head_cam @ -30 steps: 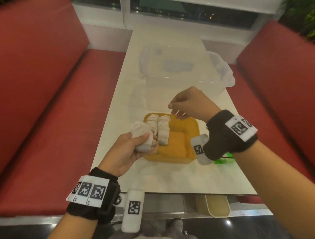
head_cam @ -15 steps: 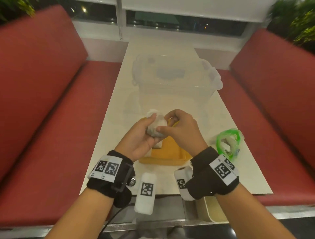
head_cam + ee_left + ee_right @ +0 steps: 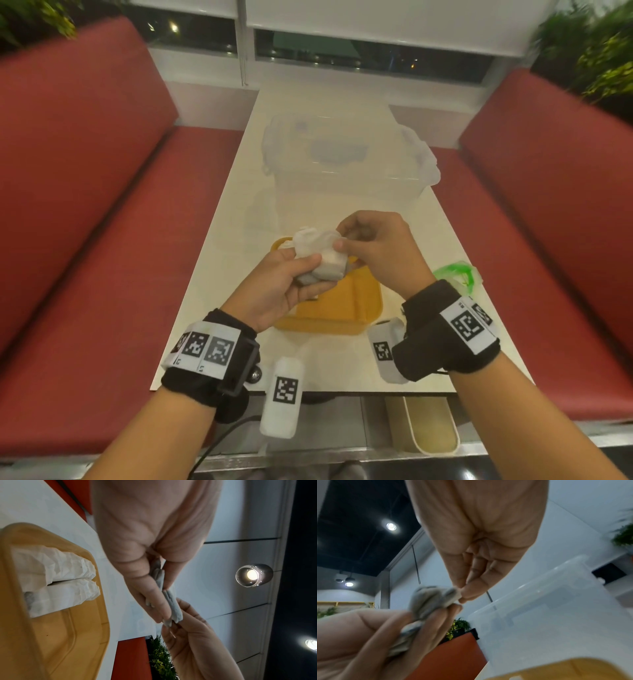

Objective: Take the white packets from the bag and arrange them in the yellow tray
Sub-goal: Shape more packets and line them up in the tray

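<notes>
My left hand (image 3: 284,284) grips a crumpled white packet (image 3: 318,253) in the air above the yellow tray (image 3: 342,305). My right hand (image 3: 373,246) pinches the packet's right end between thumb and fingers; the right wrist view shows that pinch on the packet (image 3: 433,599). In the left wrist view the packet (image 3: 171,605) lies between my left fingers, and two white packets (image 3: 56,577) lie side by side in the tray (image 3: 51,635). A green and clear bag (image 3: 457,277) lies on the table to the right of the tray.
A clear plastic storage box (image 3: 346,161) with a lid stands on the white table (image 3: 219,260) beyond the tray. Red bench seats (image 3: 85,240) flank the table on both sides. A window and plants are at the far end.
My left hand lifted the packet from the tray's left edge to above the tray. My right hand came in and took hold of the packet's end. The head view tilted up.
</notes>
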A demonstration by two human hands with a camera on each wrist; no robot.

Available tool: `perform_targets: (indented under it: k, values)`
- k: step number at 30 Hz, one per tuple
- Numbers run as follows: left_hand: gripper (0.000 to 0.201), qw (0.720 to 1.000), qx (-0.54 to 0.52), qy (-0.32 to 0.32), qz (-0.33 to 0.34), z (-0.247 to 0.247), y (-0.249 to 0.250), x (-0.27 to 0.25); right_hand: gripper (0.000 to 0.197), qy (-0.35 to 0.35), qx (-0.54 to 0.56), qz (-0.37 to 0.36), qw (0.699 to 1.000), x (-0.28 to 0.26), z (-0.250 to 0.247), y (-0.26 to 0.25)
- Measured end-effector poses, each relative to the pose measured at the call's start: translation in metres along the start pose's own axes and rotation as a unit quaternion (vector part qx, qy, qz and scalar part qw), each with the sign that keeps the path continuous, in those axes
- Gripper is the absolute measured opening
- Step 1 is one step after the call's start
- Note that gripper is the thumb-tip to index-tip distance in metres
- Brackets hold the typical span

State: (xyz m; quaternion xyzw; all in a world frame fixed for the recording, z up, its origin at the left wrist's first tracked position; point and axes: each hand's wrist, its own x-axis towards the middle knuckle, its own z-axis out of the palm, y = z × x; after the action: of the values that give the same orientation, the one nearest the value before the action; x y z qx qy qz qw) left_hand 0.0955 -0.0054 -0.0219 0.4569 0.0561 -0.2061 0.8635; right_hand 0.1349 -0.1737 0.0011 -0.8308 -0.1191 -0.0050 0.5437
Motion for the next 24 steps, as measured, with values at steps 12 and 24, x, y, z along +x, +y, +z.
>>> perform_targets:
  k: [12,24]
  values:
    - [0.031,0.995,0.049,0.067,0.047,0.0,-0.005,0.004,0.013,-0.098,-0.093,-0.026,0.99,-0.01,-0.047,-0.035]
    - [0.034,0.993,0.069,0.05,0.078,0.004,-0.013,-0.001,0.003,-0.056,-0.03,0.05,0.997,-0.011,-0.019,-0.018]
